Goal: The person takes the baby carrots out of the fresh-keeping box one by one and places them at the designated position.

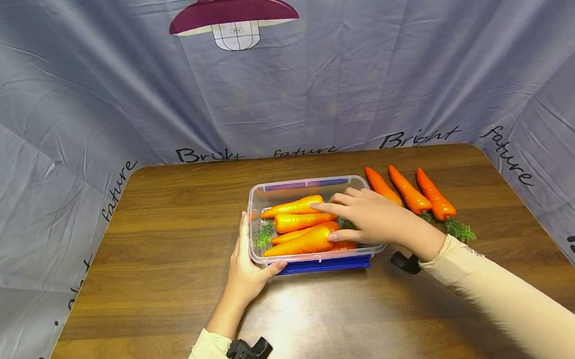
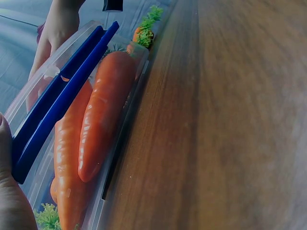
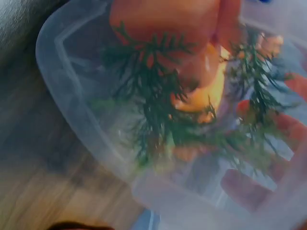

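A clear plastic container [image 1: 317,256] with a blue latch flap [image 1: 322,265] along its front holds several toy carrots [image 1: 301,242]. At its left end, my left hand [image 1: 243,270] grips the container, fingers along the side wall and thumb at the front rim. My right hand [image 1: 369,218] reaches over the right end with fingers spread. Its index finger and thumb touch carrots inside. In the left wrist view, two orange carrots [image 2: 108,105] show through the wall below the flap. Green carrot leaves [image 3: 158,91] show through the blurred right end in the right wrist view.
Three more carrots lie on the wooden table [image 1: 181,219] behind and right of the container, the rightmost carrot [image 1: 434,192] with green leaves. A grey-blue curtain [image 1: 311,90] with printed lamps and lettering encloses the table's back and sides.
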Available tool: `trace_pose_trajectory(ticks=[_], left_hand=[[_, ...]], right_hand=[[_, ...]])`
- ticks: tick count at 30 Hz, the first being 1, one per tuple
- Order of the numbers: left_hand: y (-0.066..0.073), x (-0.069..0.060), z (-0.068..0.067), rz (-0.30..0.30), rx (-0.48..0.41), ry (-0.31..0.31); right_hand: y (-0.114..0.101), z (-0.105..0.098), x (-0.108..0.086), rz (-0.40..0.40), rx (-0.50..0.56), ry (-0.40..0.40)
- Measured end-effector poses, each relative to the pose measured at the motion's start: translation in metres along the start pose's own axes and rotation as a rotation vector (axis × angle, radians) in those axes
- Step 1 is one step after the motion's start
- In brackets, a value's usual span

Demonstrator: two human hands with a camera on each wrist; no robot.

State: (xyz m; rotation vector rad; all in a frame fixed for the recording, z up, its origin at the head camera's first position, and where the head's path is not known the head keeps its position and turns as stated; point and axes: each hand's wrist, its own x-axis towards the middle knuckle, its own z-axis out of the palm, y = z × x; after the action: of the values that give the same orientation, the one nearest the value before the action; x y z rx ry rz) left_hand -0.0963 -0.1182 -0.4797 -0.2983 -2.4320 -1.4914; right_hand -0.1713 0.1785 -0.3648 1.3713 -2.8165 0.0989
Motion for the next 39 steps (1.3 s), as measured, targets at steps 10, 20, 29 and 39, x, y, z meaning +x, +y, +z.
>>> trace_pose_trajectory(ticks=[10,20,29,39], left_hand=[[0.003,0.0,0.0,0.004,-0.005,-0.006],[0.001,0.0,0.0,0.009,-0.007,-0.012],[0.001,0.0,0.0,0.007,0.001,-0.007],[0.001,-0.001,0.001,-0.005,0.007,0.0]], right_hand=[[-0.01,0.009,0.014,-0.05,0.082,-0.093],[-0.021,0.016,0.029,-0.154,0.075,-0.075],[-0.027,0.021,0.036,-0.175,0.037,-0.107],[-0.026,0.021,0.036,-0.15,0.074,-0.17]])
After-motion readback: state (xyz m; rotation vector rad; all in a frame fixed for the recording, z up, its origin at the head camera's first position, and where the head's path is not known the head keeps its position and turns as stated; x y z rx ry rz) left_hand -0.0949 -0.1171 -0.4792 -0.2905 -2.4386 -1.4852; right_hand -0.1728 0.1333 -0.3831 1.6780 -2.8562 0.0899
